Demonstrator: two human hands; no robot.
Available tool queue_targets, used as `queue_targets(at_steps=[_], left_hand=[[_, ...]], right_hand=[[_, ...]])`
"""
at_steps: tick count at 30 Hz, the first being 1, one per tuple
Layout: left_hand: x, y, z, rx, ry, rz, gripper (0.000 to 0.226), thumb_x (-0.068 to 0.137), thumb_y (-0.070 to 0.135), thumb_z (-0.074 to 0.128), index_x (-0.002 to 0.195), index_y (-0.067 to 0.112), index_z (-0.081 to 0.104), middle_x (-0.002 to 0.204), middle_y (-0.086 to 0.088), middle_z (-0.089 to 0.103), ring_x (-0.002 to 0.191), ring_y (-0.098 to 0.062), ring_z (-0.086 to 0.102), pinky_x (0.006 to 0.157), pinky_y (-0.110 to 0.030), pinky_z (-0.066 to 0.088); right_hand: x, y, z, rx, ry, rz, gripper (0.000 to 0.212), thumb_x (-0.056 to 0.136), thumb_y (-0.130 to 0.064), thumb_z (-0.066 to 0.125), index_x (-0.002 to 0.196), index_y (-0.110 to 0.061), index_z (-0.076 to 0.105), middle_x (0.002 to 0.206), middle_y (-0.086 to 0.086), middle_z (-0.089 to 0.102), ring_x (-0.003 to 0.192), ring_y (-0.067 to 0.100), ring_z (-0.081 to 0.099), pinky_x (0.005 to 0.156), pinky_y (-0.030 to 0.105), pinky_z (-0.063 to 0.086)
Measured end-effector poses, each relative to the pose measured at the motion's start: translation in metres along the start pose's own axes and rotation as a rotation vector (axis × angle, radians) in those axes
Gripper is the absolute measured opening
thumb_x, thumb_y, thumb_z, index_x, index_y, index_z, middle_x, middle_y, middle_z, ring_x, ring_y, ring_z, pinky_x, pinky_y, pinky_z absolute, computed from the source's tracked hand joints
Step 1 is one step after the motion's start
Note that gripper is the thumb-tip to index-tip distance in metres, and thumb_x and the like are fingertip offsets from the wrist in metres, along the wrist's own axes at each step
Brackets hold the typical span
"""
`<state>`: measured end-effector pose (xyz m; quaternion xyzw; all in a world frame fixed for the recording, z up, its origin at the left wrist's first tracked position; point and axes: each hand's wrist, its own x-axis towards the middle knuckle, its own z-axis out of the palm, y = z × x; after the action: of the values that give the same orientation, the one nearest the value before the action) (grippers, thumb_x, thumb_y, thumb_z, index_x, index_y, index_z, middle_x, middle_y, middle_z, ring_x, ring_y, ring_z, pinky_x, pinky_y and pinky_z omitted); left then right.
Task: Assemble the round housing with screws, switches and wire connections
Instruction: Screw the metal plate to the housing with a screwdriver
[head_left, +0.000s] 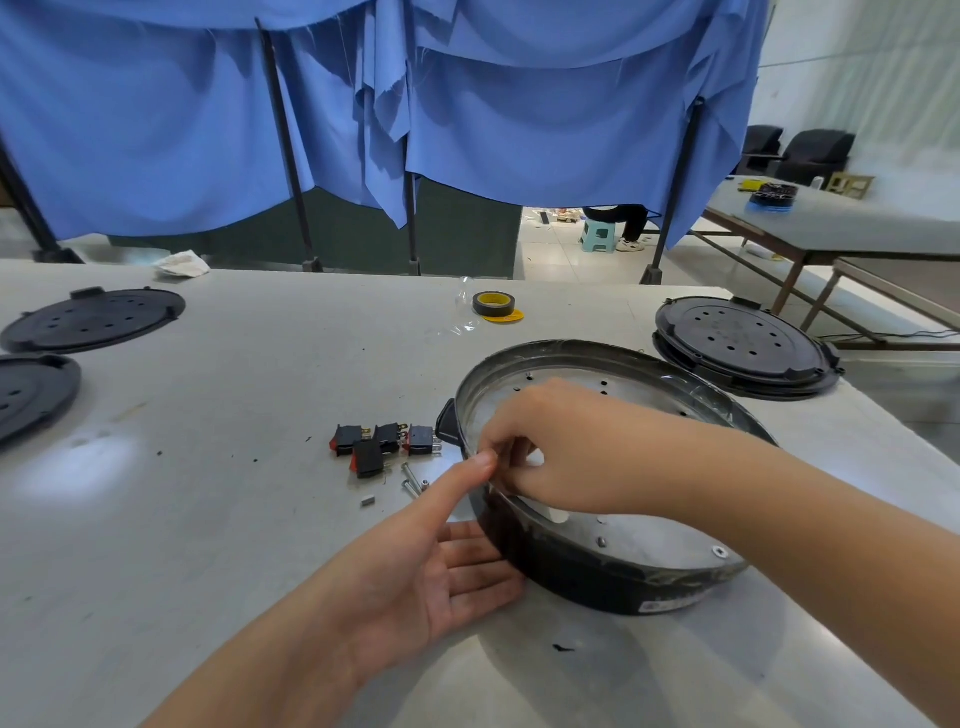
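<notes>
Head view: the round housing (597, 519) sits right of centre on the grey table (234, 519). The left hand (441, 561) lies open, palm up, against its wall, thumb on the rim. The right hand (550, 447) pinches at that rim; what it holds is hidden. Four switches (382, 446) and screws (413, 480) lie just left. A tape roll (493, 304) sits behind, black lids (743, 345) around, blue curtains (467, 104) beyond.

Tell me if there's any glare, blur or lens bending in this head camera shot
Head view: soft glare patch on the table at left; wide-angle bending curves the table's far edge and the curtain poles; left hand and right hand at the round housing are fairly sharp; faint shadow under the housing.
</notes>
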<state>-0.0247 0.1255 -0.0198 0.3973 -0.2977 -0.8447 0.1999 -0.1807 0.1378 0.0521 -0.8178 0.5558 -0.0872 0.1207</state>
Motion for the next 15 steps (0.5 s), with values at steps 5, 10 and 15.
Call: queue_targets(at_steps=[5, 10, 15], left_hand=[[0.0014, -0.0005, -0.0010, 0.002, 0.011, -0.001, 0.082, 0.054, 0.046, 0.083, 0.113, -0.007, 0.061, 0.102, -0.025, 0.072, 0.089, -0.033, 0.073, 0.074, -0.038, 0.061], [0.0026, -0.0003, -0.0014, 0.007, 0.019, 0.005, 0.082, 0.054, 0.048, 0.082, 0.113, -0.006, 0.061, 0.104, -0.024, 0.071, 0.091, -0.032, 0.072, 0.078, -0.039, 0.061], [0.0023, -0.0009, -0.0014, 0.001, 0.018, 0.009, 0.084, 0.054, 0.046, 0.083, 0.115, -0.007, 0.059, 0.104, -0.025, 0.071, 0.091, -0.033, 0.072, 0.077, -0.039, 0.061]], right_hand=[[0.0050, -0.0031, -0.0014, -0.122, -0.036, 0.021, 0.013, 0.087, -0.019, 0.058, 0.076, -0.024, 0.063, 0.076, -0.006, 0.062, 0.075, 0.015, 0.058, 0.067, 0.029, 0.048], [0.0020, -0.0037, -0.0054, -0.072, -0.052, 0.026, 0.007, 0.088, -0.023, 0.061, 0.084, -0.025, 0.066, 0.082, -0.007, 0.064, 0.079, 0.012, 0.058, 0.073, 0.029, 0.049], [0.0000, -0.0031, -0.0031, -0.076, -0.042, 0.012, 0.013, 0.088, -0.014, 0.059, 0.084, -0.022, 0.069, 0.082, -0.004, 0.067, 0.079, 0.013, 0.060, 0.074, 0.032, 0.050]])
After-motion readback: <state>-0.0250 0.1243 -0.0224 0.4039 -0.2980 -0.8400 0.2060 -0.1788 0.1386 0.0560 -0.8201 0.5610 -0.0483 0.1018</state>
